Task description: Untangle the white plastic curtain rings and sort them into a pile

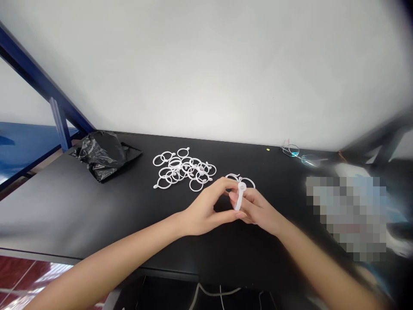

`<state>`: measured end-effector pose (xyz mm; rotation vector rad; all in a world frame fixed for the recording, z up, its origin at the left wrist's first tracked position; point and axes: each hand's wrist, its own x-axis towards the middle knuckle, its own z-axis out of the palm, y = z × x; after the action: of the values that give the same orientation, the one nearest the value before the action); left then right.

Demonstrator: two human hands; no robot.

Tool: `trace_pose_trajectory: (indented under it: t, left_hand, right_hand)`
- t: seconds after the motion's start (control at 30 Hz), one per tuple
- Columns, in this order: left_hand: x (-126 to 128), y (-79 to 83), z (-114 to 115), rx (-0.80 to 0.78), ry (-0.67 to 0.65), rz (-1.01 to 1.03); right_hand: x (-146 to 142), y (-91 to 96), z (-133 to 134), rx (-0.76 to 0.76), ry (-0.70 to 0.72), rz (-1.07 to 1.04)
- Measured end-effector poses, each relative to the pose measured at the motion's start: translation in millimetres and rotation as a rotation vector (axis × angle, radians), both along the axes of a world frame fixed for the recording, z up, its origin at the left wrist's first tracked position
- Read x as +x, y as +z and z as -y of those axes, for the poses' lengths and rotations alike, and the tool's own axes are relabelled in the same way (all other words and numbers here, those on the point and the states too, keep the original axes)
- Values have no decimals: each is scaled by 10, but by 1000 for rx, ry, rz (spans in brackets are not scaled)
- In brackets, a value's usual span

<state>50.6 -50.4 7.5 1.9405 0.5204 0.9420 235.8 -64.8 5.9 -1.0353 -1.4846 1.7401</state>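
Note:
My left hand (206, 211) reaches in from the left, its thumb and fingers closed on a white plastic curtain ring (239, 200) seen nearly edge-on, with a small round eyelet at its top. Close against it from the other side, my right hand (258, 209) has its fingers bent around the same ring; part of its grip is hidden. Just behind the hands, a couple of similar white rings (248, 181) lie on the black tabletop (135, 215), partly covered by fingers. To the left is a loose, overlapping pile of white rings (180, 168) with small tabs.
A crumpled black plastic bag (103, 155) lies at the back left. Eyeglasses (292, 150) rest at the back right, with a blurred-out item (351, 215) nearer on that side. A white wall (206, 77) rises behind the table. Cables (209, 293) show below the front edge.

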Motion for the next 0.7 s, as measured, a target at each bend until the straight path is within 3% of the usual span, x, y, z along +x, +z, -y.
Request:
trace_pose_trajectory:
  t: [0.17,0.33,0.47,0.7]
  left_hand:
    - [-53,16,-65,-249,15,16]
    - [-80,-13,-116,-381,-32,8]
    - [-81,-2,-124,-460,-66,52]
    - [-91,12,-109,-456,-90,64]
  right_hand:
    - [138,99,-49,270,-313,12]
    - [45,106,16,416,-336,62]
    - [-12,46,78,558,-435,129]
    - [-75,-4,133,663,-498,83]
